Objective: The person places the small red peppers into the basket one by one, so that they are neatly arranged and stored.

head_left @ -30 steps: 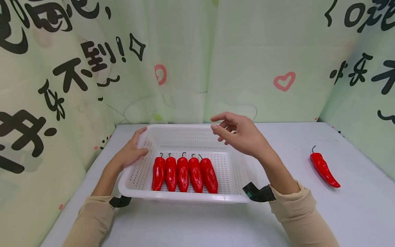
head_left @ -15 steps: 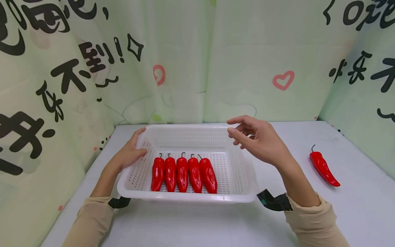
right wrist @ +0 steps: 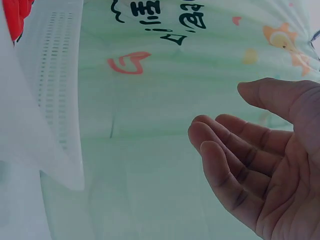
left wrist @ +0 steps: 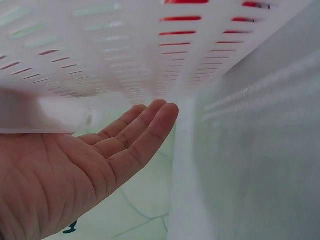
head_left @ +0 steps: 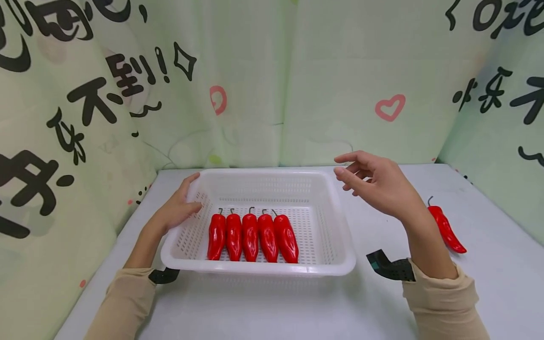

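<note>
A white perforated plastic basket (head_left: 259,268) holds several red peppers (head_left: 250,237) side by side, stems toward the back. My left hand (head_left: 176,208) grips its left side, thumb over the rim. In the left wrist view, the fingers of that hand (left wrist: 115,150) extend beneath the basket's slotted wall (left wrist: 115,55). My right hand (head_left: 378,184) hovers past the basket's right end, fingers loosely bent and nothing in them; the right wrist view shows the same empty hand (right wrist: 265,170). Another red pepper (head_left: 448,232) lies on the table at the right, partly behind the right forearm.
The white table (head_left: 272,311) extends in front of and to the right of the basket. A pale green curtain (head_left: 331,108) with black writing and hearts encloses the back and sides. Each wrist carries a black strap (head_left: 388,267).
My right hand has moved rightward from above the basket to beyond its right end, and its forearm now partly covers the lone pepper. The left hand keeps its grip on the basket.
</note>
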{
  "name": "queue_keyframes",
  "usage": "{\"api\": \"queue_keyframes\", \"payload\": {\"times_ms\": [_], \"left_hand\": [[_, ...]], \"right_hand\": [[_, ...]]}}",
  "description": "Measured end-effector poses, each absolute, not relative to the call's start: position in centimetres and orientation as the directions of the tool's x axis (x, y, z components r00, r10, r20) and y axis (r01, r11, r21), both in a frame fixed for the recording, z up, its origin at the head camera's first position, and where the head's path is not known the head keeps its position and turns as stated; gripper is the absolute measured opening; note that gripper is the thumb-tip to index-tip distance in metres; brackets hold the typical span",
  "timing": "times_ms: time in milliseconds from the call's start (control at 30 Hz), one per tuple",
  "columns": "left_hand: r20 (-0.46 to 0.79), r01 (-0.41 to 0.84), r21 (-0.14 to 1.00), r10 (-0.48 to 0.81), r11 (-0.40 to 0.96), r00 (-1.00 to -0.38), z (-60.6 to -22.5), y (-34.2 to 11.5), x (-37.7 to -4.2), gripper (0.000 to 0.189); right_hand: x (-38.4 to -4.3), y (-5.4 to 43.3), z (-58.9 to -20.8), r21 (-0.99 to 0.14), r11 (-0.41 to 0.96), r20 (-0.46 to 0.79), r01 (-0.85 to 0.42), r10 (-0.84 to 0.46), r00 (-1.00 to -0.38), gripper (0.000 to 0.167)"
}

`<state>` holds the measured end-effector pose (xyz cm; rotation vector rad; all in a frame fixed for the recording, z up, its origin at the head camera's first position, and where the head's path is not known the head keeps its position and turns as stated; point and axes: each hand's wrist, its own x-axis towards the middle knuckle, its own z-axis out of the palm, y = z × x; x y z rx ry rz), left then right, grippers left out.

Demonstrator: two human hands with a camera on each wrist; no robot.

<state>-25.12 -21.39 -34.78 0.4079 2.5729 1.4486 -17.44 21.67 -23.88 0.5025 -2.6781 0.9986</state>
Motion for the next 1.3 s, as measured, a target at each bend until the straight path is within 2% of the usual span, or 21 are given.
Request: {"api": "queue_keyframes", "payload": {"times_ms": [567, 967, 1300], "left_hand": [[-0.009, 0.155, 0.862, 0.32, 0.483, -0.947, -34.7, -21.2, -25.1, 0.084], [-0.015, 0.145, 0.866, 0.315, 0.478, -0.949, -34.6, -21.5, -25.0, 0.085], [-0.012, 0.151, 0.863, 0.318, 0.482, -0.948, -34.7, -21.4, -25.0, 0.085]], "right_hand": [[-18.0, 25.9, -24.0, -0.564, 0.78, 0.291, -0.271, -0.119, -0.949, 0.045], [-18.3, 29.7, -23.5, -0.53, 0.844, 0.087, -0.075, -0.033, -0.996, 0.068], [-18.8, 32.4, -24.2, -0.501, 0.864, 0.009, 0.039, 0.05, -0.999, 0.077]]}}
